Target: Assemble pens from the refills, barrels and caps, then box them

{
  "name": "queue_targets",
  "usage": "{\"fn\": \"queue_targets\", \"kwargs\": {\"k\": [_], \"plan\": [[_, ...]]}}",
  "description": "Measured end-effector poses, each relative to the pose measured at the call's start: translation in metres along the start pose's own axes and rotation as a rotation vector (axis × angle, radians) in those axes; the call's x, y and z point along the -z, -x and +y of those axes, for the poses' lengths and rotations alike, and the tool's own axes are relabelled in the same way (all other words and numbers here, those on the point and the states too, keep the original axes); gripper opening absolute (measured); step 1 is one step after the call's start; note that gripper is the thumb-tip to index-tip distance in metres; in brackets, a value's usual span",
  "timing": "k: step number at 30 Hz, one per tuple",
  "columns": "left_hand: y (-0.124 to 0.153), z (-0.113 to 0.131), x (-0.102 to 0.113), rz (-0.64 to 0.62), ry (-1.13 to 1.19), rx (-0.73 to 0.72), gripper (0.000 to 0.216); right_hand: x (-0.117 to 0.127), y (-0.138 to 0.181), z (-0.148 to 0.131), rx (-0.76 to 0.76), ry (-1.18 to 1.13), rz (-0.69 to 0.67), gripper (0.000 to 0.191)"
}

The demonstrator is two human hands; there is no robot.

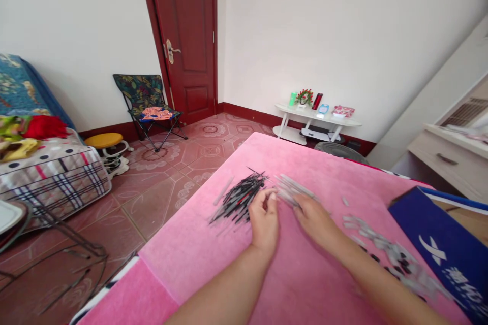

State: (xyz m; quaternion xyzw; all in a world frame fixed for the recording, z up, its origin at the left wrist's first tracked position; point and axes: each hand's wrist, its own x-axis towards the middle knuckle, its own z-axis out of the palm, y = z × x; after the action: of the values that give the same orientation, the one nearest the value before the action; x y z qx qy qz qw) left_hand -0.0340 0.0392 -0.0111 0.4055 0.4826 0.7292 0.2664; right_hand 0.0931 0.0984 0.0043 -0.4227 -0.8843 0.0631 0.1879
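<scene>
My left hand (265,216) is closed in front of me, thumb and forefinger drawn together. Whatever lies between its fingertips is too small and blurred to name. Just left of it is a heap of thin black sticks (242,195), like pen refills, with a touch of red among them. My right hand (312,218) has its fingers closed at the near end of a bundle of pale tubes (293,185), like pen barrels, and seems to grip one. A single pale tube (223,190) lies beyond the black heap. All rest on a pink cloth (213,264).
Small pale and black pieces (381,244) are scattered right of my right forearm. A blue box (442,249) stands at the table's right edge. Beyond are a folding chair (147,96), a yellow stool (103,139), a white side table (324,116) and a red door (186,25).
</scene>
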Motion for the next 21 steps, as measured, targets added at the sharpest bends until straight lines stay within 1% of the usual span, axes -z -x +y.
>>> {"fn": "queue_targets", "kwargs": {"k": [3, 6, 8, 10, 14, 16, 18, 21], "plan": [[0.001, -0.002, 0.001, -0.023, 0.026, 0.005, 0.021, -0.004, 0.020, -0.004, -0.048, 0.052, 0.035, 0.028], [0.003, -0.003, 0.002, -0.058, 0.022, 0.036, 0.024, 0.005, 0.022, -0.006, -0.139, 0.099, 0.096, 0.021], [0.005, -0.003, 0.002, -0.112, 0.008, 0.062, 0.026, 0.014, 0.022, -0.008, -0.181, 0.083, 0.154, 0.020], [0.007, -0.003, 0.001, -0.195, -0.018, 0.065, 0.028, 0.020, 0.025, -0.014, -0.200, 0.037, 0.192, 0.020], [0.010, -0.001, -0.002, -0.371, -0.102, -0.010, 0.030, 0.020, 0.035, -0.033, -0.178, -0.065, 0.180, 0.021], [0.011, 0.001, -0.003, -0.418, -0.103, -0.046, 0.030, 0.018, 0.039, -0.041, -0.157, -0.126, 0.185, 0.027], [0.012, 0.003, -0.003, -0.418, -0.058, -0.053, 0.029, 0.015, 0.041, -0.045, -0.123, -0.200, 0.200, 0.033], [0.009, 0.005, -0.002, -0.381, 0.061, -0.007, 0.027, 0.009, 0.042, -0.044, -0.089, -0.326, 0.224, 0.039]]}}
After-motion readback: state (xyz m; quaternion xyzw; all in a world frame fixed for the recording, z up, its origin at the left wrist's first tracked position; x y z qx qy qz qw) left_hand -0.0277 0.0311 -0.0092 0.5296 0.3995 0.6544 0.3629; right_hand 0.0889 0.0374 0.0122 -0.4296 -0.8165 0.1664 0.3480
